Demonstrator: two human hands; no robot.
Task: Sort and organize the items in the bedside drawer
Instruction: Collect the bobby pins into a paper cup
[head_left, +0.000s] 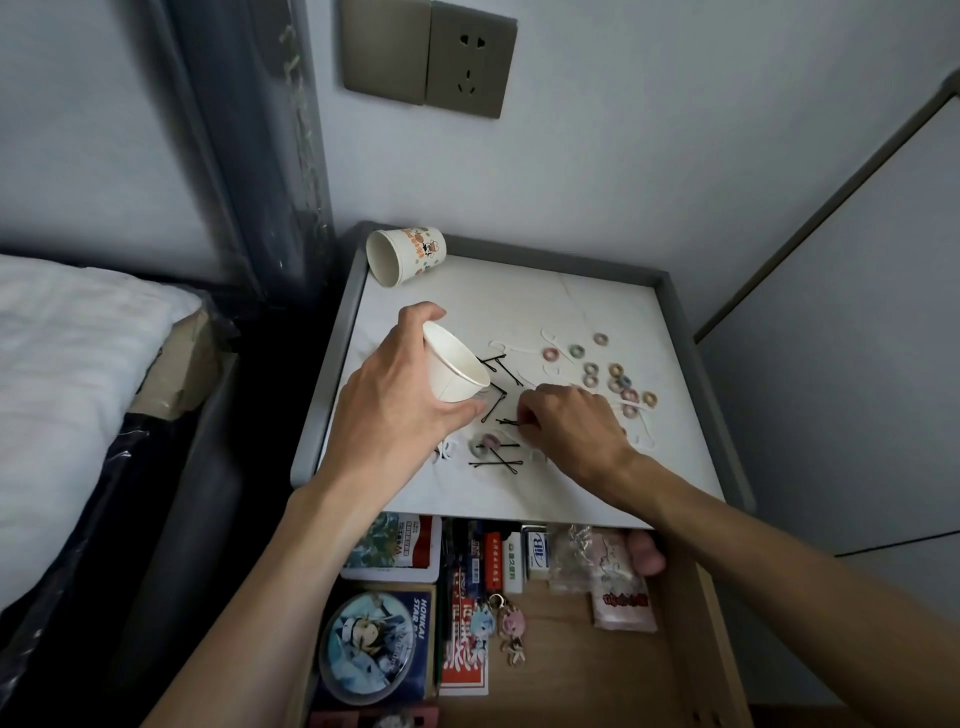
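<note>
My left hand (397, 395) grips a plain white paper cup (454, 366), tilted with its mouth toward the right, just above the white top of the bedside table (519, 483). My right hand (569, 428) rests on the tabletop and pinches a black hairpin (508, 422) at its fingertips. More black hairpins (498, 460) lie scattered below and behind the cup. Several small coloured hair rings (618, 374) and white hooks lie to the right. Below, the drawer (680, 623) stands open.
A second, printed paper cup (402, 254) lies on its side at the table's back left corner. The drawer holds a round tin (369, 644), cards, erasers, keychains (511, 631) and a pink packet (621, 587). A bed (78, 389) stands to the left, a wall socket (467, 60) above.
</note>
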